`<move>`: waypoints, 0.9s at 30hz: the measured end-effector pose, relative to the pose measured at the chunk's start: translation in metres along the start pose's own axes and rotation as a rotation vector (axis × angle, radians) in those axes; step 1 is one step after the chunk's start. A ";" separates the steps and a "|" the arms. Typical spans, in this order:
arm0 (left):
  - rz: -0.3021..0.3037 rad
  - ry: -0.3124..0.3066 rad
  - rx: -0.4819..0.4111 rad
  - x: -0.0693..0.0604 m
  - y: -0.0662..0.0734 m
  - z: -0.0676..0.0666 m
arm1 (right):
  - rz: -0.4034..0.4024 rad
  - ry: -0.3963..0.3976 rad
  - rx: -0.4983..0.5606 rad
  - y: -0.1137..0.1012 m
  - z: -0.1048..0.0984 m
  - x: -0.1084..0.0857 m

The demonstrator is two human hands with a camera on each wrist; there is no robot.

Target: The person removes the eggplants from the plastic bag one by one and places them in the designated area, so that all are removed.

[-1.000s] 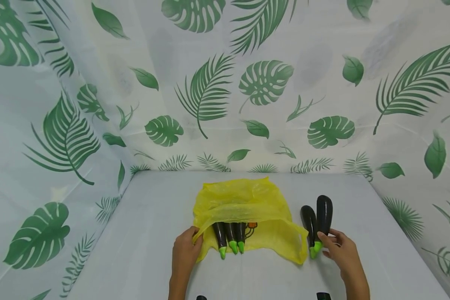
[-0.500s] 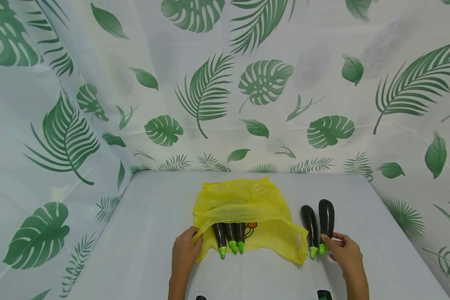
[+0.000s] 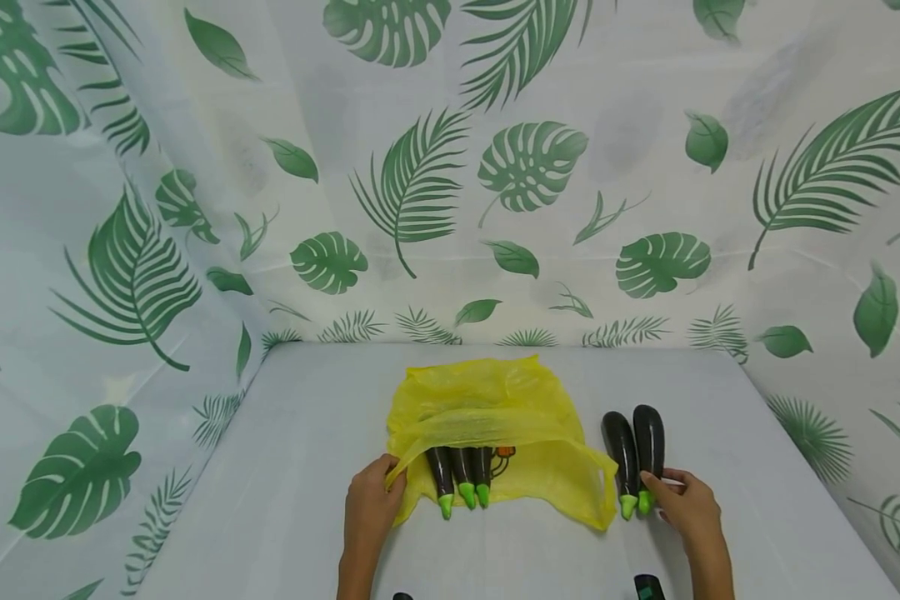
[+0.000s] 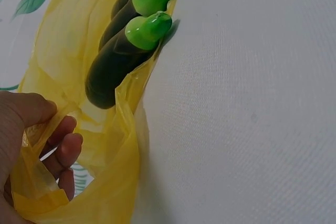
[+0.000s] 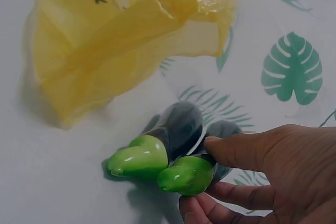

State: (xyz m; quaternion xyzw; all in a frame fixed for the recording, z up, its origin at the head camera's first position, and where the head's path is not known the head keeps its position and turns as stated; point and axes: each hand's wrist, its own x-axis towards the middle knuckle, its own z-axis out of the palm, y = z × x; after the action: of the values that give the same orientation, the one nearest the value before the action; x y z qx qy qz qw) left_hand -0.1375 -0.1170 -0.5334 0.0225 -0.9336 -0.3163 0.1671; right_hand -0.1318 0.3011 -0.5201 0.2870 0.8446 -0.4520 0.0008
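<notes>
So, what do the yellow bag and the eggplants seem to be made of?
The yellow bag looks like thin, glossy plastic film: wrinkled and partly see-through. The eggplants look smooth and glossy, with bright highlights: perhaps painted plastic, though not certain.

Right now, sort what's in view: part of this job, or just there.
Job, apparently:
yellow bag, held by the left hand
three eggplants, partly inside it
pinched eggplant, in the right hand
neighbouring eggplant

Just there:
leaf-print sheet
white tabletop
dark items, cut off
</notes>
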 end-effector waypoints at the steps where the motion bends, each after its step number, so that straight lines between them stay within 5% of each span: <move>1: 0.002 0.001 -0.002 0.000 0.000 0.000 | 0.002 -0.003 -0.001 0.001 0.000 0.001; 27: 0.005 0.008 0.004 -0.001 -0.002 0.002 | 0.046 0.003 -0.065 0.004 0.007 0.009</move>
State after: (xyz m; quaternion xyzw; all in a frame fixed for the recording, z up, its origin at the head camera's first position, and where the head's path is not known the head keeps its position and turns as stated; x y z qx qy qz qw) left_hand -0.1376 -0.1170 -0.5364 0.0216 -0.9336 -0.3138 0.1715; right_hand -0.1391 0.3018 -0.5297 0.3067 0.8520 -0.4238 0.0191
